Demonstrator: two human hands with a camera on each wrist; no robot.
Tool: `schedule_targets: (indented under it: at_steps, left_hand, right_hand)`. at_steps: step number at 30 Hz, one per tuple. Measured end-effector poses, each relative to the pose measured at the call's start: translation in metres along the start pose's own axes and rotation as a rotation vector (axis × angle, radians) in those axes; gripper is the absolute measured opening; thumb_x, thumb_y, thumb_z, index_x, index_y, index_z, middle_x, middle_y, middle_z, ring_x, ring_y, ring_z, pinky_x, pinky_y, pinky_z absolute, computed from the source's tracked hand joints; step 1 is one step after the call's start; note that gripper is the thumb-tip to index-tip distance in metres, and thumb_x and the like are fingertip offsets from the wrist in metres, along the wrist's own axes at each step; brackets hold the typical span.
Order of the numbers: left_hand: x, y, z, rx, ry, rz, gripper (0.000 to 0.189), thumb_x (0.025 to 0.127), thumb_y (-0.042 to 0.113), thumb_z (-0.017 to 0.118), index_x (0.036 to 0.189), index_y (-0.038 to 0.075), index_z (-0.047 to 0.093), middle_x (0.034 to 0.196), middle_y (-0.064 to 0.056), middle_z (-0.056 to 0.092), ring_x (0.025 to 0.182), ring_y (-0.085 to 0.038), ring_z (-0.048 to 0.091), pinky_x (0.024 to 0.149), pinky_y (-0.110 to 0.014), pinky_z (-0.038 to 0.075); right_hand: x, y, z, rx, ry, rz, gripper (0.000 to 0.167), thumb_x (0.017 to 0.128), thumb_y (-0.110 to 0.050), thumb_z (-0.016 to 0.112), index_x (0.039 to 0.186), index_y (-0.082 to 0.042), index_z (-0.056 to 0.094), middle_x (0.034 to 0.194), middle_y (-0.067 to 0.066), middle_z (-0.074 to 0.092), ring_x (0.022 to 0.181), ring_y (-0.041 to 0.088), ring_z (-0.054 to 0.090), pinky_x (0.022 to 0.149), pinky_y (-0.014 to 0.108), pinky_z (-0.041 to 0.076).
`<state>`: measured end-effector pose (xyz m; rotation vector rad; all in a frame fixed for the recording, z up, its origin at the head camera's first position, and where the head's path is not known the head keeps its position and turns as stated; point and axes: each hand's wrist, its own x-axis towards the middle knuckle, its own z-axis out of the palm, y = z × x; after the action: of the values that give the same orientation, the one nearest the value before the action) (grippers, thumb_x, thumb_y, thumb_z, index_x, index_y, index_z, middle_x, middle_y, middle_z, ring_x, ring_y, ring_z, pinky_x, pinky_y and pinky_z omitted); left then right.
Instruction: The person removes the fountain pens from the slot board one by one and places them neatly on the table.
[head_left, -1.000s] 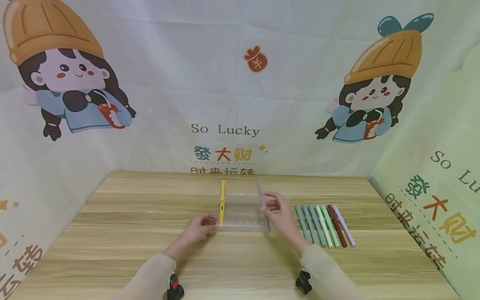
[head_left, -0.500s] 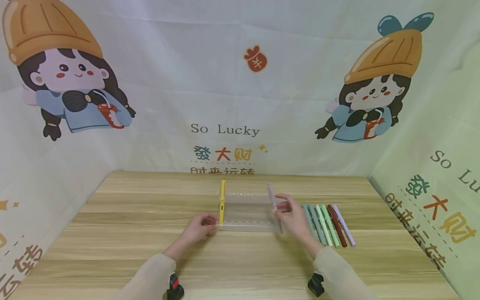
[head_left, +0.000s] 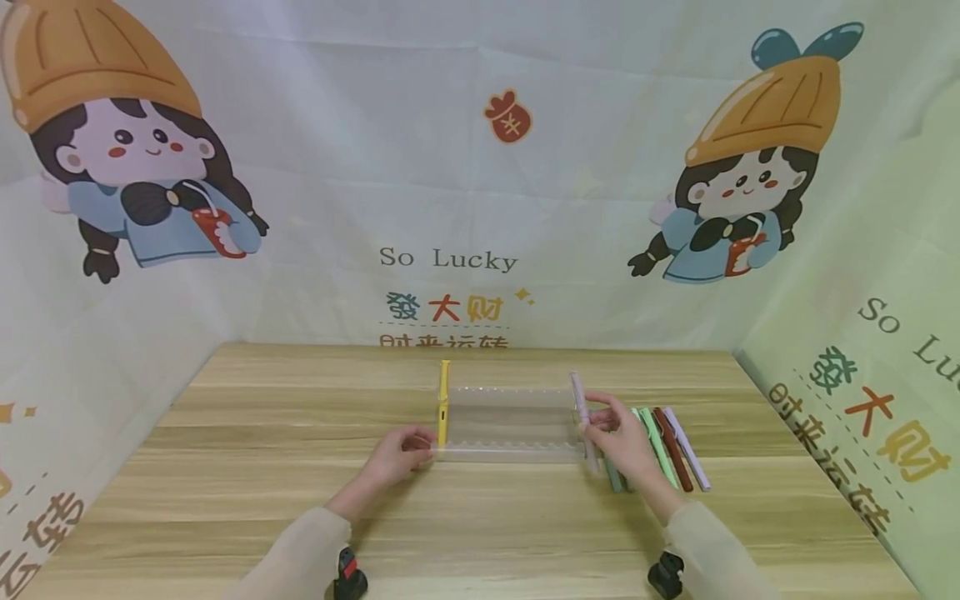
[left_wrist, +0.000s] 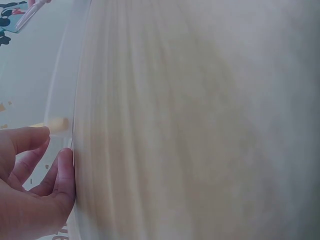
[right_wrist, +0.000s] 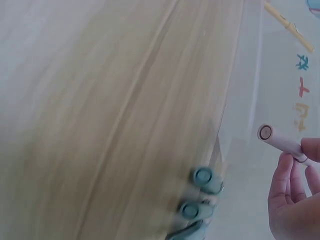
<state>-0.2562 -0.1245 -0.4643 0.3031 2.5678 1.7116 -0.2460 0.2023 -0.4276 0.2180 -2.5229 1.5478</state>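
A clear plastic pen rack (head_left: pixel 510 456) with notched rails stands mid-table. One yellow pen (head_left: pixel 443 408) stands leaning across its left end. My left hand (head_left: pixel 405 454) holds the rack's front left corner, thumb low and index finger above, near the yellow pen's blurred end (left_wrist: pixel 59 124) in the left wrist view. With thumb and fingertips, my right hand (head_left: pixel 626 442) pinches a pale purple pen (head_left: pixel 577 398), tilted over the rack's right end. Its round end faces the camera in the right wrist view, where the pen's barrel (right_wrist: pixel 284 143) overlaps the rack.
Right of the rack, several pens lie in a row: teal pens (right_wrist: pixel 202 176) partly hidden by my right hand in the head view, a green pen (head_left: pixel 658 442), a dark red pen (head_left: pixel 674 450) and a lavender pen (head_left: pixel 687 450). A printed cloth (head_left: pixel 450 192) hangs behind the wooden table (head_left: pixel 300 400).
My right hand has moved right along the rack with the pale purple pen, from right of the middle to the right end. My left hand and the yellow pen have stayed put.
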Motion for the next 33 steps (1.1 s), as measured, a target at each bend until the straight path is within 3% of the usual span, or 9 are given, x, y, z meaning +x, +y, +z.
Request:
schedule_targets:
  at_steps: [8, 21, 33]
  left_hand:
    - [0.000, -0.001, -0.001, -0.002, -0.004, 0.007, 0.017, 0.078, -0.007, 0.057, 0.094, -0.008, 0.056, 0.087, -0.013, 0.059, 0.081, -0.026, 0.056, 0.062, -0.032, 0.049]
    - [-0.001, 0.001, -0.001, -0.010, -0.005, 0.002, 0.018, 0.078, -0.006, 0.058, 0.095, -0.008, 0.056, 0.088, -0.014, 0.059, 0.081, -0.026, 0.055, 0.063, -0.034, 0.049]
    - [0.000, -0.002, -0.001, -0.010, -0.009, 0.017, 0.018, 0.077, -0.007, 0.058, 0.095, -0.009, 0.056, 0.087, -0.013, 0.059, 0.080, -0.026, 0.055, 0.062, -0.032, 0.049]
  right_hand:
    - [-0.005, 0.010, -0.023, -0.023, -0.010, 0.037, 0.041, 0.081, -0.002, 0.059, 0.120, -0.004, 0.048, 0.091, 0.013, 0.056, 0.081, 0.024, 0.055, 0.063, 0.029, 0.049]
    - [-0.010, 0.027, -0.064, 0.038, -0.064, 0.069, 0.042, 0.083, 0.003, 0.054, 0.122, 0.008, 0.040, 0.089, 0.017, 0.053, 0.075, 0.017, 0.052, 0.060, 0.029, 0.048]
    - [-0.016, 0.042, -0.101, -0.045, -0.048, 0.124, 0.041, 0.082, 0.002, 0.051, 0.121, 0.010, 0.040, 0.088, 0.017, 0.054, 0.069, 0.016, 0.051, 0.056, 0.028, 0.047]
